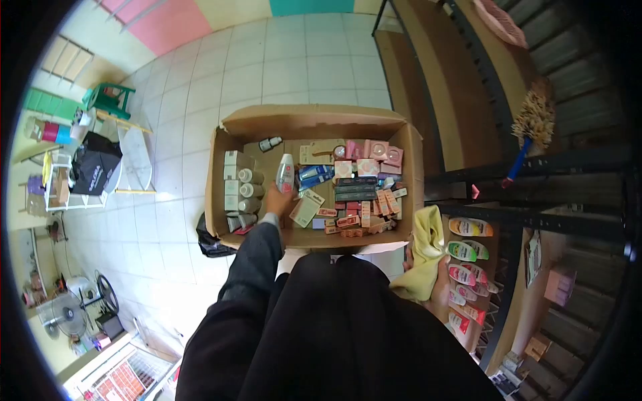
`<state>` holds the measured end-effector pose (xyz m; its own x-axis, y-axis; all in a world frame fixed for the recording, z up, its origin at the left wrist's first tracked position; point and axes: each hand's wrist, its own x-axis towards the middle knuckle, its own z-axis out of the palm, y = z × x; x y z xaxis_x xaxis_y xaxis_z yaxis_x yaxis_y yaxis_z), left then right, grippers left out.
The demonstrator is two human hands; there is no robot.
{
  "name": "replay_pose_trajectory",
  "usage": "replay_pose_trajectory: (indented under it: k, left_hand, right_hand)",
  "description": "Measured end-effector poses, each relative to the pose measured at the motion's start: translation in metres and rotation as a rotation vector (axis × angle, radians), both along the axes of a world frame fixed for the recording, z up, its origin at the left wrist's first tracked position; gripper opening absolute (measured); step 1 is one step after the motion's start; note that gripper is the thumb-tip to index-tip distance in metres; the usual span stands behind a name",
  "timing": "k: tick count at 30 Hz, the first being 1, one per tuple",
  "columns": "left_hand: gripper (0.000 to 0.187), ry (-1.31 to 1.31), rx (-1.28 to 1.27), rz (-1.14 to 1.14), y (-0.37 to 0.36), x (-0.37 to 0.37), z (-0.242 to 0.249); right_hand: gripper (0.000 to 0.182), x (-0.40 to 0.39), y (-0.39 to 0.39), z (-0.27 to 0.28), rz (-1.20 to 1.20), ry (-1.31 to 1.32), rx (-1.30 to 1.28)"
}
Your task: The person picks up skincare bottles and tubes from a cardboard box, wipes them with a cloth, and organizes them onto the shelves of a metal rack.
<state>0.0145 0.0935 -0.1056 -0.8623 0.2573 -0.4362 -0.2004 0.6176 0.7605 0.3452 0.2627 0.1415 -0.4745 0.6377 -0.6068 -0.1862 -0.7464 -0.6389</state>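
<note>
We see lettering too small to read on the boxes (356, 188) and a pink basket (501, 23) cut off above.

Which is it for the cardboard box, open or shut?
Open: no flaps cover the cardboard box; small cartons show inside, and the left hand holds a white bottle within.

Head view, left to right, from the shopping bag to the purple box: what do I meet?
Shopping bag → white boxes → left hand → blue packs → dark boxes → yellow cloth → shelf bottles → purple box.
</note>
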Motion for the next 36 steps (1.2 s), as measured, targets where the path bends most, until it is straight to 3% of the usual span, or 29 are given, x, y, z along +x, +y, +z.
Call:
replay_pose_trajectory:
  k: [1,2,5,6,7,9,10,12,15,17,21,23,25,27,29,32,36]
  left_hand:
    - [0.050,-0.019,0.225,-0.019,0.009,0.012,0.040]
    - [0.049,-0.047,0.450,-0.046,0.019,0.031,0.093]
    - [0.051,-0.048,0.599,-0.327,0.042,0.097,0.182]
    - [0.054,0.018,0.664,-0.427,0.050,0.125,0.218]
    - [0.060,0.181,0.670,-0.567,0.054,0.152,0.239]
    - [0.064,-0.197,0.911,-0.463,0.065,0.191,0.275]
    - [0.064,-0.204,0.924,-0.506,0.068,0.196,0.290]
    - [0.066,0.069,0.923,-0.688,0.075,0.203,0.317]
    - [0.064,0.025,1.007,-0.700,0.083,0.238,0.357]
    - [0.063,0.078,0.997,-0.784,0.084,0.257,0.364]
    - [0.053,-0.189,1.035,-0.860,0.089,0.305,0.382]
    - [0.047,-0.391,1.074,-0.895,0.087,0.332,0.403]
    - [0.045,-0.422,1.146,-0.973,0.087,0.361,0.412]
    - [0.045,-0.511,1.086,-0.989,0.080,0.391,0.423]
    - [0.045,-0.571,1.045,-0.945,0.079,0.425,0.411]
    - [0.040,-0.625,1.236,-0.910,0.062,0.486,0.417]
    - [0.044,-0.808,1.197,-1.085,0.034,0.565,0.430]
  right_hand:
    - [0.055,-0.006,0.005,0.004,-0.024,0.012,0.010]
    - [0.048,-0.009,0.010,0.007,0.093,-0.047,0.242]
    - [0.031,-0.042,0.011,0.047,0.396,-0.273,0.845]
    - [0.034,-0.055,0.009,0.065,0.609,-0.183,0.757]
    - [0.036,-0.074,0.002,0.099,0.576,-0.313,1.547]
    - [0.040,-0.077,-0.014,0.116,0.493,-0.340,1.494]
    - [0.039,-0.069,-0.016,0.126,0.392,-0.365,1.510]
    - [0.039,-0.049,-0.016,0.141,0.267,-0.404,1.530]
    - [0.034,-0.017,-0.019,0.160,0.091,-0.397,1.428]
    - [0.030,0.006,-0.024,0.185,-0.047,-0.218,0.786]
    - [0.027,0.062,-0.020,0.180,-0.364,0.040,0.801]
    - [0.035,0.099,-0.025,0.201,-0.421,0.202,0.368]
    - [0.037,0.143,-0.029,0.199,-0.327,0.701,0.251]
    - [0.040,0.180,-0.047,0.201,-0.318,0.718,0.257]
    - [0.042,0.201,-0.073,0.188,-0.496,0.170,0.582]
    - [0.040,0.247,-0.110,0.185,-0.589,0.104,0.770]
    - [0.046,0.328,-0.144,0.176,-0.713,-0.127,0.926]
